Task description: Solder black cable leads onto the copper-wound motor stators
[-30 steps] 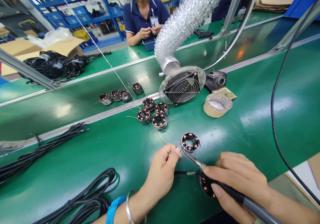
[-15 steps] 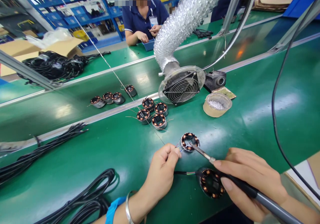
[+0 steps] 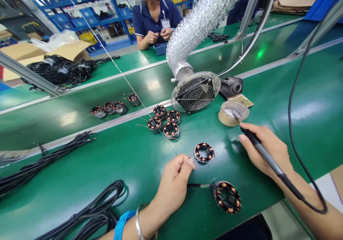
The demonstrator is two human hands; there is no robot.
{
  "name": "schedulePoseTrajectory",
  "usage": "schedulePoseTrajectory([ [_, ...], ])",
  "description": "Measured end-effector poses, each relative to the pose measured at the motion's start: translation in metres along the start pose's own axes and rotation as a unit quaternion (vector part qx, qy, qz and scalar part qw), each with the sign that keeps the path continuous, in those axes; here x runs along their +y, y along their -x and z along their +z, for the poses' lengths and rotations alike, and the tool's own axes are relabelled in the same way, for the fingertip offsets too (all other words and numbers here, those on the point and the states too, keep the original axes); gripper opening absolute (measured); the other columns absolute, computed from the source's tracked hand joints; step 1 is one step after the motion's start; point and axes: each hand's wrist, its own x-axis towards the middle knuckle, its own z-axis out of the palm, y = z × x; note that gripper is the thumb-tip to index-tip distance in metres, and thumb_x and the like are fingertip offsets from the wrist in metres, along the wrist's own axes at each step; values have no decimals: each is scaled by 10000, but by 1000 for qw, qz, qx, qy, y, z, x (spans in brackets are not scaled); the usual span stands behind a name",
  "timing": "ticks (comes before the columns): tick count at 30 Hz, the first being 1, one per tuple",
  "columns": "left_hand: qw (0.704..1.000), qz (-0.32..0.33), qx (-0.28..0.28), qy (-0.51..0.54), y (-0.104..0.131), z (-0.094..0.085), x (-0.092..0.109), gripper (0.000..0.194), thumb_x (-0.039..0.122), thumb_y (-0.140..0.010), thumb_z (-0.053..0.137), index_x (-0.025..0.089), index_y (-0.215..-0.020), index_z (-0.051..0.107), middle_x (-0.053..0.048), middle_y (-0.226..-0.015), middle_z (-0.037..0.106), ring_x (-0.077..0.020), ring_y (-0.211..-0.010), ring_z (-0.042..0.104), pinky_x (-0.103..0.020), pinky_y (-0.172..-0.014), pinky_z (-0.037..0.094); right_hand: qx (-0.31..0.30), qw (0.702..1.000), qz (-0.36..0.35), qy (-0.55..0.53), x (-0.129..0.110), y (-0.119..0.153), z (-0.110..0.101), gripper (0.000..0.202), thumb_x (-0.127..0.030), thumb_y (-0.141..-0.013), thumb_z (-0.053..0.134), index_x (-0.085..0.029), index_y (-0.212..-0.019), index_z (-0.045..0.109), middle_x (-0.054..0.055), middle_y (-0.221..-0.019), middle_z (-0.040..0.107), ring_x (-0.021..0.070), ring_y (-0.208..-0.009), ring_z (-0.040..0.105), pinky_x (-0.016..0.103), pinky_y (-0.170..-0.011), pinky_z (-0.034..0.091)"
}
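My left hand [image 3: 175, 183] pinches thin wire ends at the left side of a copper-wound motor stator [image 3: 204, 152] on the green bench. My right hand [image 3: 265, 147] is closed around a soldering iron [image 3: 264, 156] with a black and grey handle. The iron's tip reaches into a round tan tub [image 3: 227, 119] of silvery material. Nearer to me lies a second stator [image 3: 227, 197], with a black cable [image 3: 197, 185] joined to its left side. My left hand's fingertips hide the exact ends of the wires.
Several stators [image 3: 171, 130] stand left of the fan hood [image 3: 197, 93], and several more [image 3: 98, 111] on the lower strip behind. Black cables [image 3: 93, 208] lie at the left. The iron's cord [image 3: 292, 108] loops at the right. A person [image 3: 157, 22] sits opposite.
My right hand has moved the soldering iron away from the stator, up and right into the tub. The stators on the strip have shifted left. My left hand stays nearly still.
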Motion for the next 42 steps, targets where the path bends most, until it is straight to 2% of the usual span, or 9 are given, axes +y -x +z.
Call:
schedulePoseTrajectory([
  [4, 1000, 3, 3, -1, 0, 0, 0, 280, 390, -889, 492, 191, -693, 511, 87, -536, 268, -100, -509, 205, -236, -490, 185, 11, 999, 33, 9, 4, 4, 5, 276, -297, -945, 583, -207, -1203, 626, 64, -1014, 724, 202, -774, 709, 308, -710, 571],
  [10, 1000, -1, 4, -2, 0, 0, 1, 279, 391, -879, 500, 192, -684, 509, 88, -532, 268, -98, -502, 203, -236, -485, 180, 16, 991, 56, -123, -12, 8, 3, 274, -212, -953, 575, -229, -1223, 620, -21, -691, 690, 133, -499, 652, 263, -525, 561],
  [15, 1000, -4, 3, 3, 0, 0, 1, 297, 424, -873, 514, 191, -690, 512, 91, -528, 267, -95, -497, 195, -233, -479, 175, 15, 978, -26, -207, -34, -6, 6, 168, -126, -910, 602, -216, -1046, 641, -13, -727, 697, 130, -571, 669, 249, -556, 568],
  [20, 1000, -13, -1, 15, 1, 0, 0, 334, 475, -869, 537, 190, -695, 513, 97, -518, 256, -88, -478, 183, -228, -461, 156, -45, 937, -164, -304, -61, -34, 16, 211, -68, -838, 580, -185, -1014, 582, 22, -780, 678, 140, -609, 608, 262, -563, 520],
  [24, 998, -25, -17, 62, -1, -2, 0, 374, 525, -846, 556, 187, -692, 514, 111, -497, 238, -77, -453, 150, -221, -447, 143, -120, 908, -211, -341, -71, -43, 32, 268, -101, -773, 514, -170, -1031, 537, 22, -739, 617, 165, -613, 538, 306, -571, 478],
  [28, 993, -37, -34, 108, -5, -9, 5, 375, 532, -828, 569, 173, -720, 552, 109, -471, 294, -72, -432, 180, -216, -437, 159, -146, 895, -212, -364, -71, -40, 45, 275, -72, -789, 468, -178, -1037, 522, 16, -762, 610, 154, -635, 523, 289, -594, 467],
  [32, 999, 7, -23, 44, -6, -17, 11, 261, 373, -740, 711, 156, -727, 567, 60, -593, 463, -81, -538, 350, -197, -525, 288, -141, 892, -175, -391, -67, -34, 48, 284, -49, -814, 485, -178, -1066, 513, -2, -747, 587, 136, -635, 517, 257, -596, 468],
  [36, 1000, 8, -16, 12, -7, -17, 11, 234, 368, -777, 695, 140, -770, 642, 9, -680, 588, -113, -620, 453, -218, -601, 362, -145, 890, -167, -398, -64, -30, 46, 274, -49, -832, 497, -176, -1074, 517, -2, -757, 589, 131, -647, 521, 250, -608, 473],
  [42, 1000, 8, -16, -16, -10, -11, 8, 299, 419, -793, 703, 128, -722, 704, -4, -639, 602, -118, -608, 455, -220, -582, 362, -151, 886, -169, -406, -65, -31, 46, 261, -56, -863, 479, -182, -1087, 529, 16, -809, 627, 134, -674, 548, 249, -622, 493],
])
